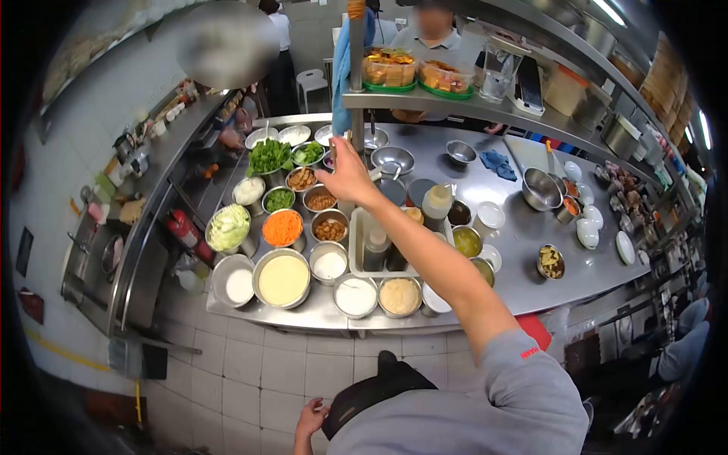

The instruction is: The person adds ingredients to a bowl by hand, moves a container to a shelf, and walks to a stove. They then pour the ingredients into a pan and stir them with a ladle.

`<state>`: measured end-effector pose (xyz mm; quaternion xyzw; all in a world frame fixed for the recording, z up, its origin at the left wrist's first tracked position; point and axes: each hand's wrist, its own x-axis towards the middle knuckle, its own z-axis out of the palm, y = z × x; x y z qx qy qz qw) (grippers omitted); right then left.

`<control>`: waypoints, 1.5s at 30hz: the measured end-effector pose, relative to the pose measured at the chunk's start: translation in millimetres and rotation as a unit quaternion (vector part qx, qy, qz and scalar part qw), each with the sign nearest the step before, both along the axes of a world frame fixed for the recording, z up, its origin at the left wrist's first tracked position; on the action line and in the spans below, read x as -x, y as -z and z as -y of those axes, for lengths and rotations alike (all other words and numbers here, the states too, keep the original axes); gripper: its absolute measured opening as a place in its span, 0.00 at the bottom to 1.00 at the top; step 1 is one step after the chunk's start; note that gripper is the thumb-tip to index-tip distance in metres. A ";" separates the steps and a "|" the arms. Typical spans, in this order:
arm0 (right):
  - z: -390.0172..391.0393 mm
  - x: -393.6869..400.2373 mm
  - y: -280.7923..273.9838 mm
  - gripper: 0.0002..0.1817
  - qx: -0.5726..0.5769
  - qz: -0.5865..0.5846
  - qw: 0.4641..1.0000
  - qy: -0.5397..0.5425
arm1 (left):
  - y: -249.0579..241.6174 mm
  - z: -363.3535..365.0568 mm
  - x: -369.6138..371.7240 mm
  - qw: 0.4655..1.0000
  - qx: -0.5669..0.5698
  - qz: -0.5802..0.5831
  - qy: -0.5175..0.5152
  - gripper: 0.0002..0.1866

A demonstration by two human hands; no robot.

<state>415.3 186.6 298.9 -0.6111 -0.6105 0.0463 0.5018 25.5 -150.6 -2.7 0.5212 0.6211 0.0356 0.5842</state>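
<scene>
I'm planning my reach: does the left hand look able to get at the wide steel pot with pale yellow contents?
Probably yes: the left hand hangs low, and the pot sits near the steel counter's near edge, with nothing visible between.

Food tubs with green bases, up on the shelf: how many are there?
2 on the steel shelf: a clear plastic tub with a green base beside the metal post, and a matching tub next to it, beside a clear container.
</scene>
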 end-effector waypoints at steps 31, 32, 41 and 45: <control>-38.9 60.7 -84.1 0.19 -0.374 -0.394 0.839 0.031 | -369.0 -436.2 -289.0 0.752 -0.092 0.630 0.171 0.16; -32.1 56.3 -83.8 0.18 -0.354 -0.321 0.874 0.088 | -378.1 -407.6 -289.2 0.799 -0.169 0.571 0.081 0.16; 12.4 11.7 -70.4 0.10 -0.291 -0.276 0.895 0.196 | -377.9 -453.5 -311.2 0.773 -0.206 0.554 0.231 0.23; 75.1 19.3 -57.0 0.17 -0.269 -0.204 0.920 0.202 | -355.3 -457.7 -307.6 0.782 -0.253 0.541 0.180 0.26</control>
